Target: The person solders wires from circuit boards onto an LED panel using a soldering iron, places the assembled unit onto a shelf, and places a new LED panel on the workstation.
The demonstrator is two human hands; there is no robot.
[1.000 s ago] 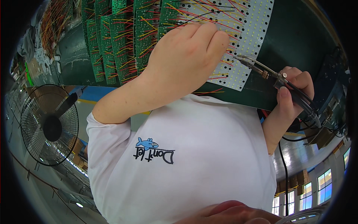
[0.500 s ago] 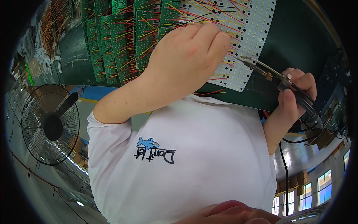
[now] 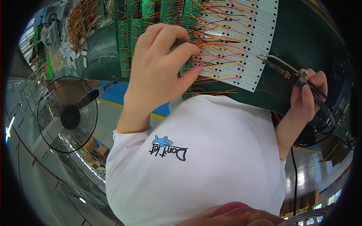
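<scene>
My left hand (image 3: 158, 64) is over the green circuit boards (image 3: 190, 15), its thumb and fingers apart and curved, with nothing visible between them. Its fingertips are close to the red, yellow and black wires (image 3: 222, 39) that run from the green boards onto a white panel (image 3: 260, 49) with rows of small yellowish dots and black holes. In my right hand (image 3: 309, 94) is a soldering iron (image 3: 279, 69) with a thin curved tube fixed alongside it. The iron's tip points left, at the right part of the white panel; whether it touches cannot be told.
The dark green table (image 3: 290, 41) carries everything. At the far left are a heap of orange-red wires (image 3: 81, 28) and white pieces (image 3: 68, 52). A black fan (image 3: 69, 116) stands left of the table. A black cable (image 3: 294, 180) hangs at the right.
My left hand has moved left, off the white panel, and its fingers have spread. The iron stays in my right hand. The whole view has shifted slightly, with the table's things appearing farther right.
</scene>
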